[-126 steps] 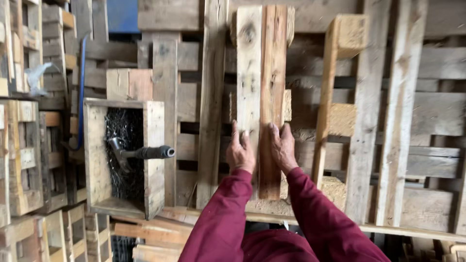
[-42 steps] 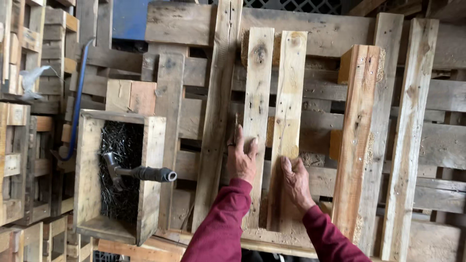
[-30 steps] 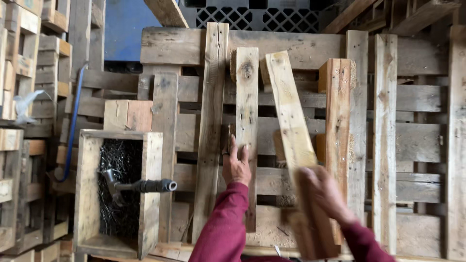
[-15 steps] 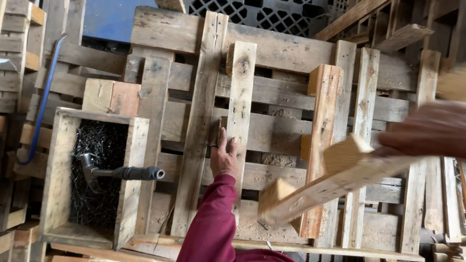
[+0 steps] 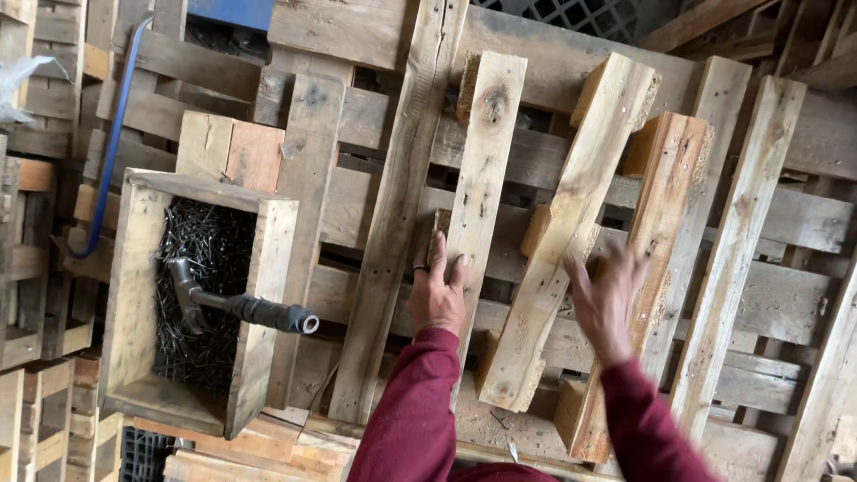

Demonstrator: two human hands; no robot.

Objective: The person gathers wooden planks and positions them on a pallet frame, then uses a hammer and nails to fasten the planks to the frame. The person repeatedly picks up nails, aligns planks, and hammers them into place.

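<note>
My left hand (image 5: 437, 293) lies flat on the lower part of an upright light plank (image 5: 480, 170), fingers spread, a ring on one finger. My right hand (image 5: 605, 299) is blurred and open, hovering just right of a tilted plank with wooden blocks (image 5: 571, 223) that lies beside the first one. It touches or nearly touches that plank's edge. Another blocked plank (image 5: 665, 223) lies under and right of this hand. All rest on a pallet deck (image 5: 536, 152).
A wooden box (image 5: 134, 295) full of dark nails stands at left, with a hammer (image 5: 237, 306) lying in it, handle pointing right. A blue bar (image 5: 112, 143) leans at upper left. Stacked pallets (image 5: 27, 268) line the left edge. More slats (image 5: 741, 241) lie at right.
My right hand lifted the right-hand plank away, flipped it so its blocks show, and set it back tilted beside the left plank. The left hand stayed on its plank.
</note>
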